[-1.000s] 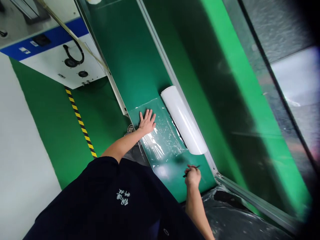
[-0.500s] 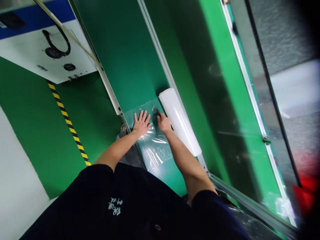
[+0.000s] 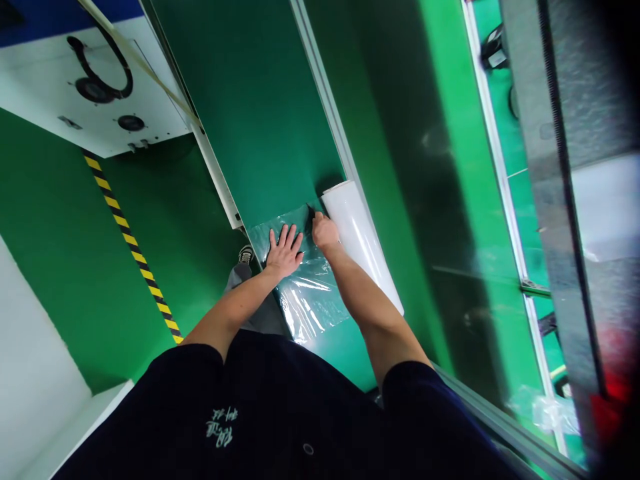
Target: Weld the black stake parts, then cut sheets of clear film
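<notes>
A clear plastic sheet (image 3: pixel 313 293) lies on the green tabletop, wrinkled and shiny toward my body. My left hand (image 3: pixel 285 251) presses flat on the sheet with its fingers spread. In my closed right hand (image 3: pixel 325 231) is a dark knife (image 3: pixel 311 212), its pointed end at the far edge of the sheet; whether it touches the plastic I cannot tell. Just right of that hand a thick white roll (image 3: pixel 361 243) rests along the metal rail, and my forearm hides part of its near side.
The green table (image 3: pixel 255 107) stretches away ahead, bordered by a metal rail (image 3: pixel 323 87) on the right. A white and blue cabinet (image 3: pixel 45 80) stands at the left, near yellow-black floor tape (image 3: pixel 131 243). Crumpled clear plastic (image 3: pixel 553 413) lies at the lower right.
My right hand has moved slightly up and left with the knife, toward the far edge of the sheet. The left hand keeps its flat hold; the view has shifted a little.
</notes>
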A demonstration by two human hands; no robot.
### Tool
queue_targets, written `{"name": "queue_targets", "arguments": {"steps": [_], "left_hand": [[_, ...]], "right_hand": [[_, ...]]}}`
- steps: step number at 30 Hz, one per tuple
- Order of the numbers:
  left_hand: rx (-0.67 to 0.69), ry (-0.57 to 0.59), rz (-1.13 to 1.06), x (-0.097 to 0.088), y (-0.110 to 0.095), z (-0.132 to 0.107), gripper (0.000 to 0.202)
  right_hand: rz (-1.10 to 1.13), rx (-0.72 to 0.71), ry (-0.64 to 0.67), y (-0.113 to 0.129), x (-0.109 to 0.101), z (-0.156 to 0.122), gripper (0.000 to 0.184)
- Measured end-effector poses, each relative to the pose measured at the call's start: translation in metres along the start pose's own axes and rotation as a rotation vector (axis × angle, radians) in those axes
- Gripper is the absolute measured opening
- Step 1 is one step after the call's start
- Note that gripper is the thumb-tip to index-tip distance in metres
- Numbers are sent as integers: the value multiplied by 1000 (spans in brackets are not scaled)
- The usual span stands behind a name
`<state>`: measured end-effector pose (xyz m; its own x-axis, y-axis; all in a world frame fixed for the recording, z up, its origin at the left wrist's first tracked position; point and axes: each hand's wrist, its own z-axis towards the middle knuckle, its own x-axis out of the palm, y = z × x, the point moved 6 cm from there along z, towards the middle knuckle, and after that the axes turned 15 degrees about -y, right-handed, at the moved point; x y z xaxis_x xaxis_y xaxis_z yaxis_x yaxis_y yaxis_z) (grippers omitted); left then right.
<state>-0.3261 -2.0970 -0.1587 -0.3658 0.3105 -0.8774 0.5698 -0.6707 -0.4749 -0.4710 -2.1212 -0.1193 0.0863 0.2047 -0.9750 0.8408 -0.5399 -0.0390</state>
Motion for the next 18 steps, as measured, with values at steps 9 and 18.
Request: {"name": "queue_targets", "arguments": {"steps": [9, 18], "left_hand": [[-28, 42, 3, -6, -2, 1, 67], [6, -26, 40, -37, -22, 44, 60]], "right_hand": [[-42, -14, 22, -1, 1, -6, 35], [-29, -13, 25, -1, 5, -4, 31]]}}
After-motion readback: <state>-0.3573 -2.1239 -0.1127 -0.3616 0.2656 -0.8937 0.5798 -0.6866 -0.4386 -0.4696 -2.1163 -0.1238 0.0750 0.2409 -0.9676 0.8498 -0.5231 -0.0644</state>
